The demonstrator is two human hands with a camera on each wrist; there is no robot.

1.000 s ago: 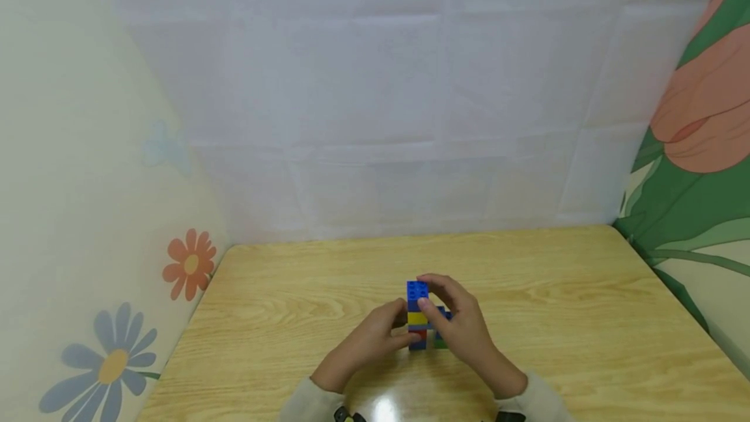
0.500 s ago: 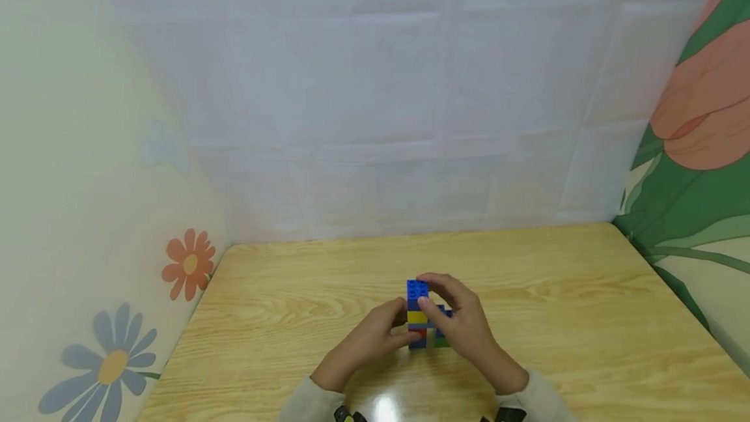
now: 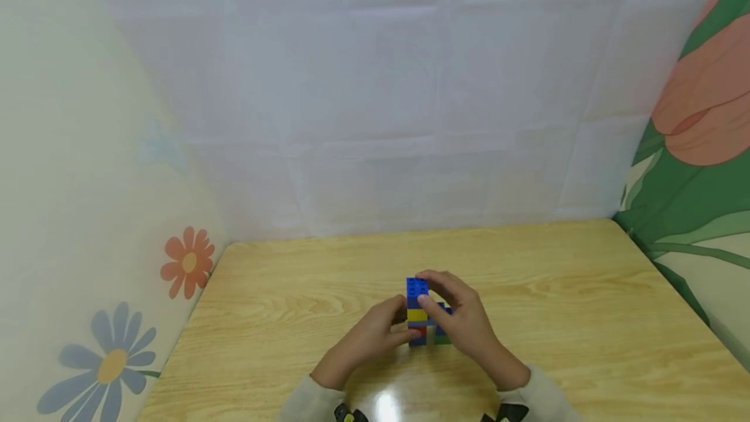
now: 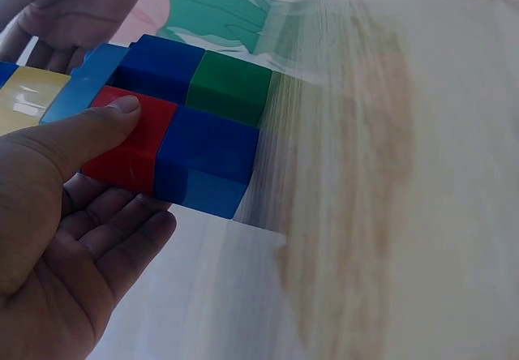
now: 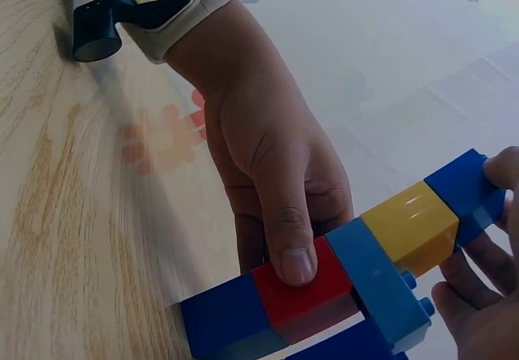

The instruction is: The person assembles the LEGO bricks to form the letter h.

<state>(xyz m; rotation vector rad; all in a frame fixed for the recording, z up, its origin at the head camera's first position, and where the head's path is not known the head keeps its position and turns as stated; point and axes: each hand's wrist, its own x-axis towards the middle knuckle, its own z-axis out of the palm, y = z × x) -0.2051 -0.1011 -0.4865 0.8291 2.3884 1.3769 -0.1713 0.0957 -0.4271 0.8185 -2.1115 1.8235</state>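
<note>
A tower of toy building bricks stands on the wooden table point(image 3: 281, 292). From the top it has a blue brick point(image 3: 417, 286), a yellow brick point(image 3: 417, 315), a light blue brick point(image 5: 381, 283), a red brick point(image 4: 154, 137) and a dark blue brick point(image 4: 207, 157). Beside it, under the light blue brick, is a short column with a dark blue brick point(image 4: 160, 64) over a green brick point(image 4: 229, 86). My left hand point(image 3: 372, 333) grips the tower low, thumb on the red brick. My right hand point(image 3: 467, 321) pinches the top blue brick between thumb and fingers, partly covering the short column.
A white sheet point(image 3: 351, 96) hangs behind the table's far edge. Flower-patterned walls point(image 3: 88, 213) flank the table left and right. Dark wrist devices point(image 5: 134, 15) sit at the cuffs.
</note>
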